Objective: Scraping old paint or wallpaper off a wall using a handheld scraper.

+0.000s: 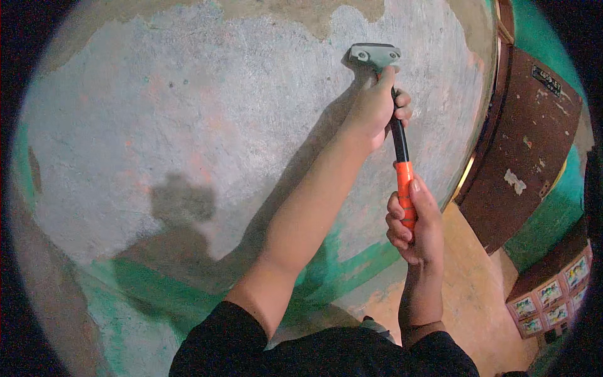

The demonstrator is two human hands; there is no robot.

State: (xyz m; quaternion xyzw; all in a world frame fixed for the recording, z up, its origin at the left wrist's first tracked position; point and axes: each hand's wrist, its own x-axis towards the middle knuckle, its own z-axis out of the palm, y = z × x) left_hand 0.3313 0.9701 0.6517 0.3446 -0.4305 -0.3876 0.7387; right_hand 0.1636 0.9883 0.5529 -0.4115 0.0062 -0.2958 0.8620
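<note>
A long-handled scraper with a wide grey metal head lies against a wall of worn, pale grey paint with patches of bare plaster. My left hand grips the black shaft just below the head, its thumb up against the head's neck. Lower down, my right hand is closed around the orange grip at the handle's end. Both arms reach up and forward. The blade's edge points to the top of the view; whether it touches the wall cannot be told.
Green paint runs along the wall's lower part. At the right stand a brown door with chipped paint and a dark cabinet with pictured panels. A tan floor shows below the door. Shadows of my head and arms fall on the wall.
</note>
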